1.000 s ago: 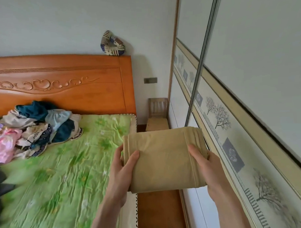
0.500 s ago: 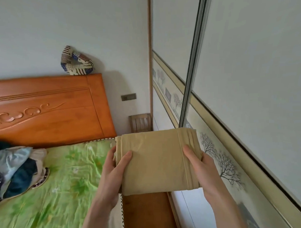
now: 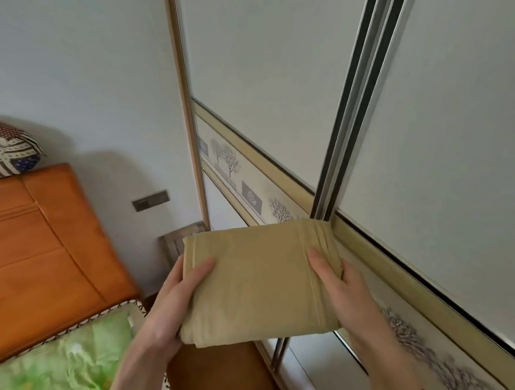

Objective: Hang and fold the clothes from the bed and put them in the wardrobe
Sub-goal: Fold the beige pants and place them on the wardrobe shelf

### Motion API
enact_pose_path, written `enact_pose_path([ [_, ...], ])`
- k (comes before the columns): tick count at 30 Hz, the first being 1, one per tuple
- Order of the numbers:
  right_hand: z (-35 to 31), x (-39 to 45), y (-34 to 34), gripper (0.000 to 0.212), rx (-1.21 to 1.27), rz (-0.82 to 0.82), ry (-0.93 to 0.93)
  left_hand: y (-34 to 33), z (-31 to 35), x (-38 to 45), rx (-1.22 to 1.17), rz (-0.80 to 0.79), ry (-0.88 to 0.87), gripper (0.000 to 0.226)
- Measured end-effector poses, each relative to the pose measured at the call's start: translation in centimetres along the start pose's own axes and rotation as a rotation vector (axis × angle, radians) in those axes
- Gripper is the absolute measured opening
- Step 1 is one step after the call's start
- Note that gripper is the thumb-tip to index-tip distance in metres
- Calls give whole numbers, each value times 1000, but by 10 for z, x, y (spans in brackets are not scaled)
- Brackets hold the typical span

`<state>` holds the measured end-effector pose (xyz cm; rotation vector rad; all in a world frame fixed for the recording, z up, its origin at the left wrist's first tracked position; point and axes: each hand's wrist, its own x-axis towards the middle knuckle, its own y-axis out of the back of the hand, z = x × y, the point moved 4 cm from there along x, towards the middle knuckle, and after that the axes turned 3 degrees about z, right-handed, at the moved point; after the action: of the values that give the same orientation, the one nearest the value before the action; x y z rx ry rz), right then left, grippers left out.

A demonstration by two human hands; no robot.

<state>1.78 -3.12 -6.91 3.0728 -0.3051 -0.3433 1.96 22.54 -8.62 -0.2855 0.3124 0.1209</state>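
Note:
A folded tan garment (image 3: 253, 285) is held flat in front of me, between the bed and the wardrobe. My left hand (image 3: 172, 308) grips its left edge, thumb on top and fingers underneath. My right hand (image 3: 338, 285) grips its right edge the same way, by the stitched band. The wardrobe's sliding doors (image 3: 276, 92) fill the right side and look closed, their metal frames (image 3: 352, 109) meeting just above the garment. Only a corner of the bed's green sheet (image 3: 64, 368) shows at the lower left. The pile of clothes is out of view.
The orange wooden headboard (image 3: 39, 252) stands at the left with a patchwork cushion (image 3: 6, 151) on top. A small wooden stool (image 3: 176, 241) sits in the corner behind the garment. A narrow strip of wooden floor (image 3: 221, 371) runs between bed and wardrobe.
My view has swung right and upward toward the wardrobe; the bed and clothes pile have slid out of view to the left. Both hands keep the same hold on the folded garment.

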Motion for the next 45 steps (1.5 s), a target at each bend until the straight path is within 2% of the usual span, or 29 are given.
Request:
enact_pose_path([
  [4,0,4,-8,31,36,85,-25,0,15,30,34,-93,31,37],
  [8,0,2,-13,20,64,107,-24,1,14,42,21,-115,9,41],
  [13,3,-14,-7,31,12,174,22,1,-2,32,-63,-103,32,42],
  [16,0,-24,-1,39,-143,267,99,2,-9,27,-95,-117,37,42],
  [18,-5,-31,8,41,-322,408,184,2,-11,25,-118,-126,22,40],
  [21,-20,-46,23,28,-566,798,382,5,-7,27,-139,-126,4,42],
  [23,-39,-56,30,16,-783,1070,666,5,0,32,-141,-155,8,45],
  [24,-46,-58,30,17,-933,1181,829,5,2,35,-134,-164,8,46],
  [26,-57,-53,31,28,-1200,1248,1024,8,4,39,-110,-173,15,43],
  [27,-62,-47,34,36,-1311,1248,1027,8,6,40,-109,-179,23,42],
  [29,-63,-32,44,55,-1469,1223,881,8,8,43,-106,-193,40,40],
  [31,-59,-22,56,65,-1548,1206,780,8,10,44,-92,-191,45,41],
  [36,-54,-21,66,65,-1600,1311,809,5,15,44,-94,-197,46,40],
  [40,-51,-30,75,64,-1602,1343,828,1,17,38,-99,-214,58,28],
  [45,-44,-55,92,65,-1627,1374,846,-3,19,29,-99,-227,40,29],
])
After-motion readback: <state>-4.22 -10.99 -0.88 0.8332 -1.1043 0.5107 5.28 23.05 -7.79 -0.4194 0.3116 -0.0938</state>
